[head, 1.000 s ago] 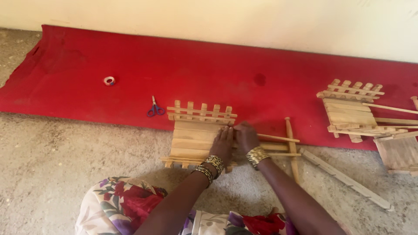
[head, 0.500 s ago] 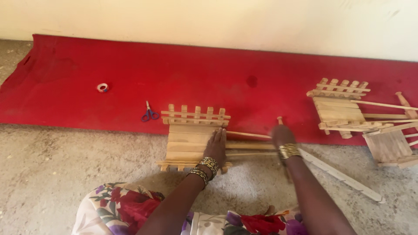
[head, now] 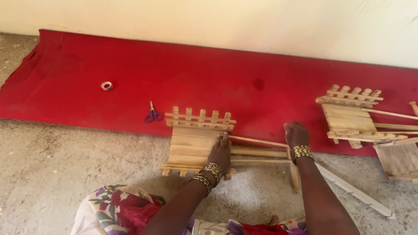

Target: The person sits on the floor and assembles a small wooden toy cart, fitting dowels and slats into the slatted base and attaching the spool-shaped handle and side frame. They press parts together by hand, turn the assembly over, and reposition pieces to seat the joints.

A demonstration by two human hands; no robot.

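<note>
Down at lower centre, left hand (head: 220, 152) flat, fingers spread, pressing on slatted wooden frame (head: 196, 143), gripping nothing. Right of centre, right hand (head: 296, 134) curled over the far end of thin wooden sticks (head: 257, 146) jutting from that frame; actual grip impossible to tell. Blue scissors (head: 153, 115) and tape roll (head: 106, 85) on red cloth (head: 130, 65), upper left. Second wooden frame (head: 350, 115) at right edge.
</note>
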